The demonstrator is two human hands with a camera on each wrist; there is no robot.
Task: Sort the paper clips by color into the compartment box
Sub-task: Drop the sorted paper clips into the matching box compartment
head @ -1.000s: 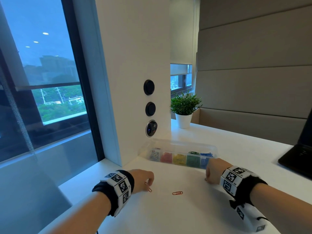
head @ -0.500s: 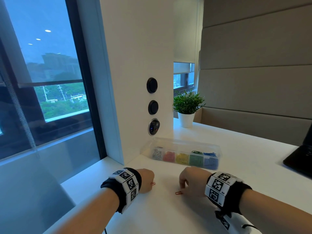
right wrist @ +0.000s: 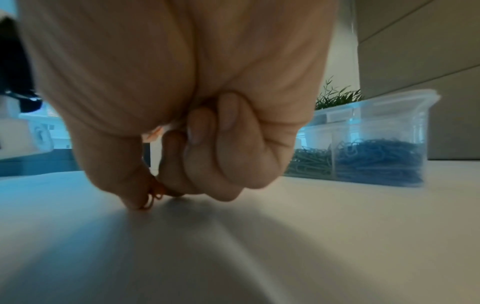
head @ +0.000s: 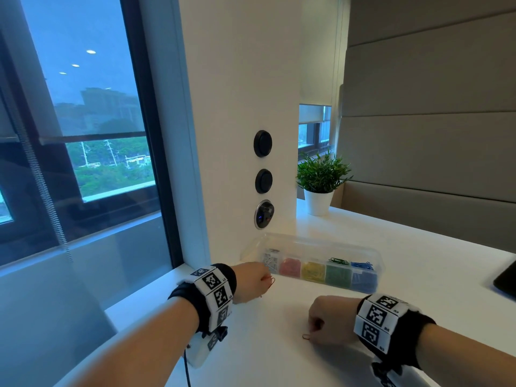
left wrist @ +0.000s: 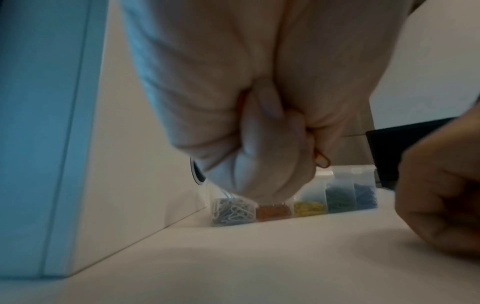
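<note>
one red paper clip [head: 271, 282] is pinched in the curled fingers of the left hand [head: 249, 281], raised just before the compartment box [head: 374, 259]. a second red clip [head: 306, 336] is pinched against the white desk [head: 418, 247] by the right hand [head: 331, 319].

A potted plant [head: 321, 182] stands on the white table [head: 418, 247] beside a window [head: 83, 121]
</note>
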